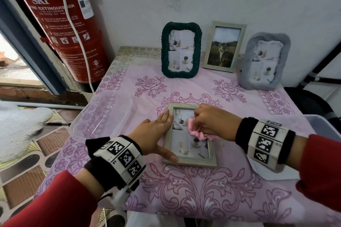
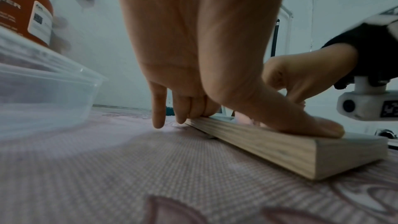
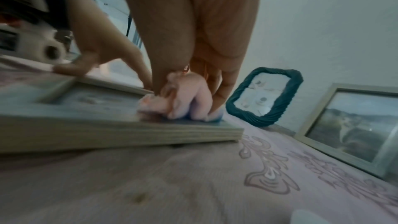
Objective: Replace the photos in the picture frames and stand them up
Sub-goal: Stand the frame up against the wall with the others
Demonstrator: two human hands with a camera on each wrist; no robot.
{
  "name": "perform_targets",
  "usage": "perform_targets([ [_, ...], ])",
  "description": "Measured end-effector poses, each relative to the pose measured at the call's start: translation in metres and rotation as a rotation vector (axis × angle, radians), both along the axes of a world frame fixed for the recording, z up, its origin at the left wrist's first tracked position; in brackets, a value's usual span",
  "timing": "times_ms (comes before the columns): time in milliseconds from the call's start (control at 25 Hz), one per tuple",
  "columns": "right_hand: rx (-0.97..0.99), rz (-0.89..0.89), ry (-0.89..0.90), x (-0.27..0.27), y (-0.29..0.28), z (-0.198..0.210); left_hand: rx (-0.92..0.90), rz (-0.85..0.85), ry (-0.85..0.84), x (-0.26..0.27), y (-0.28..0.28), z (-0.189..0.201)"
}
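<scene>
A pale wooden picture frame lies face up on the pink tablecloth, glass and a four-part photo showing. My left hand presses flat on its left rail, thumb on the near left corner. My right hand grips a bunched pink cloth against the glass; the cloth is bunched under the curled fingers in the right wrist view. At the back stand a dark green rope frame, a pale frame with a cat photo and a grey ribbed frame.
A clear plastic tub sits left of the lying frame. A red fire extinguisher hangs at the left by the wall. A white sheet lies under my right wrist, and another tub's rim shows at the right edge.
</scene>
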State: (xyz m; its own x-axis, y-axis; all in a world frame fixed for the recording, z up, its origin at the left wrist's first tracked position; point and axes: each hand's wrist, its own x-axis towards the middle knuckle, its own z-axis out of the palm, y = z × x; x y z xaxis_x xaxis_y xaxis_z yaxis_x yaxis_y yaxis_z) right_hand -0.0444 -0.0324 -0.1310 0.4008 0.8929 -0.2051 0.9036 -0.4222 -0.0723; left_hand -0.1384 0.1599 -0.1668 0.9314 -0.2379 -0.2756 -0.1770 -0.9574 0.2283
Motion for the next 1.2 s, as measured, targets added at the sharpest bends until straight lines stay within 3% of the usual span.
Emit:
perform_targets([
  [280, 0.215, -0.114, 0.241, 0.014, 0.016, -0.008, 0.017, 0.005, 0.003, 0.003, -0.003, 0.001],
  [440, 0.209, -0.025, 0.330, -0.012, 0.014, -0.012, 0.021, 0.010, 0.012, 0.002, -0.003, 0.002],
  [640, 0.133, 0.089, 0.314, -0.018, -0.006, -0.013, 0.025, 0.001, 0.012, 0.001, -0.002, 0.003],
  [800, 0.105, 0.026, 0.423, -0.005, -0.007, -0.010, 0.018, 0.001, 0.007, 0.000, -0.002, 0.003],
  [960, 0.103, 0.012, 0.225, 0.013, -0.001, -0.007, -0.007, 0.000, 0.008, 0.000, -0.001, 0.002],
  [1200, 0.187, -0.061, 0.204, 0.032, 0.021, -0.002, 0.007, 0.003, 0.015, 0.002, -0.003, 0.002],
])
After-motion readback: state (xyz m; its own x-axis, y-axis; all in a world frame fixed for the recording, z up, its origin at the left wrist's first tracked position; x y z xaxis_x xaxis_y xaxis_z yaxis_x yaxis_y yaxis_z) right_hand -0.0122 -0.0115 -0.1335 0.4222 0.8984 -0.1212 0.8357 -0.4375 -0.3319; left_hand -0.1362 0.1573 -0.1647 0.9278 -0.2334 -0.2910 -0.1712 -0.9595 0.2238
